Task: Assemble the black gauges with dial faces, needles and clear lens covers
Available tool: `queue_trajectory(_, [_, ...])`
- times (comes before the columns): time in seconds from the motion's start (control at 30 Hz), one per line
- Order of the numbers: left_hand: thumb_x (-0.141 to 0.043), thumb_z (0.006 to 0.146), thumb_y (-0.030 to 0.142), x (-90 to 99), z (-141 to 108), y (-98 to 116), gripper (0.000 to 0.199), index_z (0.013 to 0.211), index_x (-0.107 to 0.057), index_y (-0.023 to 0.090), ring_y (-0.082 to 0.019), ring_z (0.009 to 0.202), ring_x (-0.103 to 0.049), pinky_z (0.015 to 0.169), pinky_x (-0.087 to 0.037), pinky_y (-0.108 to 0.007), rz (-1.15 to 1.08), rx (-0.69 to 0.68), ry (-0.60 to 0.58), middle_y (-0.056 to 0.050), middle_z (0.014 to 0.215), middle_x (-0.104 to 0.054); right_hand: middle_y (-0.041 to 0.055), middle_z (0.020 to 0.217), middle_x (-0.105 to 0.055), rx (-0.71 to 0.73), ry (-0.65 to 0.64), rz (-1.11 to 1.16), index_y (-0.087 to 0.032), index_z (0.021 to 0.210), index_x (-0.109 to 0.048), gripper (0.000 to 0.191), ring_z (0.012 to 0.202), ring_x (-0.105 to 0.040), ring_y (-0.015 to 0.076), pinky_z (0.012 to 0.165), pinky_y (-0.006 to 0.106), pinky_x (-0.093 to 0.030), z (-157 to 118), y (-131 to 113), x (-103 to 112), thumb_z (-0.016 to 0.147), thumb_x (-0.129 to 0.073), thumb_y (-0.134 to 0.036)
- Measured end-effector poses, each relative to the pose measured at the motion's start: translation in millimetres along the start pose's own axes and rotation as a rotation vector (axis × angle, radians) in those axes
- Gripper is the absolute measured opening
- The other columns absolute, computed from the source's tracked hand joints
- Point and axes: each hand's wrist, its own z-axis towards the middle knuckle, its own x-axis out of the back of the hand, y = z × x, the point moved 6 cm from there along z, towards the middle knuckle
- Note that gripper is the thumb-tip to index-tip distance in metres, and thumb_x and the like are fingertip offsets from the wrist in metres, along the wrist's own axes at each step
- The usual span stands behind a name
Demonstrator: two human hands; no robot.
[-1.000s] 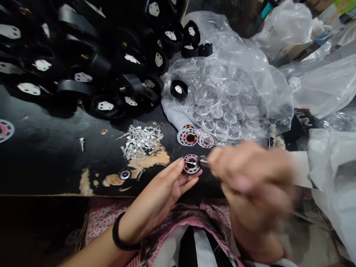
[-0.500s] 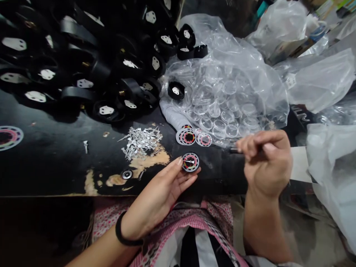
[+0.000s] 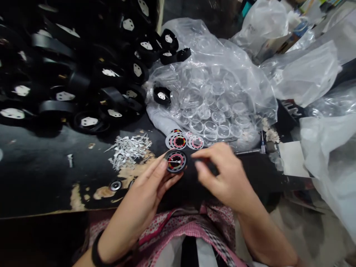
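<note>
My left hand (image 3: pixel 151 180) holds a small round pressure gauge (image 3: pixel 177 161) by its edge, dial up, over the front of the table. The gauge has a black case, a red-and-black dial and a white needle. My right hand (image 3: pixel 224 174) hovers just right of the gauge, thumb and forefinger apart with nothing visible between them. Beyond the gauge lie printed dial plates (image 3: pixel 178 141), fanned at the end of a long stack. To their left is a heap of white needles (image 3: pixel 130 149). A dark metal rod-like tool (image 3: pixel 247 152) rests on the table beyond my right hand.
Black gauge cases (image 3: pixel 89 122) are piled high at the back left. A plastic bag (image 3: pixel 211 48) of clear round covers (image 3: pixel 218 116) spreads behind the dial plates. A small dark ring (image 3: pixel 115 185) lies near the front edge, and a white card (image 3: pixel 293 159) sits at right.
My right hand has put down the dark tool and come left to the gauge, its fingers opening. My left hand still holds the gauge. The view has shifted slightly.
</note>
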Motion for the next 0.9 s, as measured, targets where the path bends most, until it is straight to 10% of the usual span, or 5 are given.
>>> queue_trajectory(0.1, [-0.074,0.085,0.043,6.6,1,-3,0.029,0.112,-0.077,0.032,-0.028,0.127,-0.061,0.093,-0.059,-0.032,0.036,-0.017,0.041,-0.003,0.132,-0.070,0.0070,0.092,-0.071,0.102,-0.219,-0.078,-0.016,0.097,-0.067,0.012,0.087,-0.059,0.0221,0.083,0.037,-0.042,12,-24,-37,0.095,-0.056,-0.021])
queue_trajectory(0.27, [-0.077,0.083,0.042,11.5,2,-5,0.033,0.115,-0.076,0.033,-0.027,0.129,-0.060,0.099,-0.057,-0.033,0.054,-0.051,0.020,-0.001,0.133,-0.070,0.0074,0.084,-0.069,0.203,-0.174,-0.257,-0.014,0.087,-0.065,0.017,0.082,-0.057,0.0230,0.077,0.037,-0.038,19,-28,-58,0.095,-0.050,-0.018])
queue_trajectory(0.47, [-0.071,0.085,0.049,16.3,0,-13,0.026,0.104,-0.079,0.033,-0.027,0.121,-0.066,0.093,-0.060,-0.031,0.014,-0.034,0.075,0.000,0.126,-0.074,0.0011,0.078,-0.068,-0.061,-0.235,-0.063,-0.016,0.084,-0.064,0.010,0.075,-0.060,0.0163,0.075,0.031,-0.041,24,-25,-52,0.092,-0.057,-0.017])
queue_trajectory(0.6, [-0.074,0.084,0.045,22.0,4,-14,0.037,0.120,-0.074,0.036,-0.024,0.133,-0.057,0.101,-0.054,-0.027,0.133,-0.106,0.043,0.002,0.139,-0.067,-0.0025,0.078,-0.069,-0.165,-0.268,0.187,-0.020,0.085,-0.068,0.011,0.072,-0.062,0.0120,0.073,0.025,-0.045,31,6,-41,0.094,-0.061,-0.022])
queue_trajectory(0.9, [-0.083,0.073,0.049,14.1,2,-17,0.039,0.105,-0.079,0.025,-0.029,0.118,-0.068,0.092,-0.062,-0.035,-0.070,0.023,0.083,-0.005,0.120,-0.077,0.0154,0.114,-0.069,-0.449,0.024,-0.221,-0.014,0.112,-0.072,0.026,0.098,-0.068,0.0280,0.093,0.045,-0.051,52,105,-22,0.088,-0.066,-0.022])
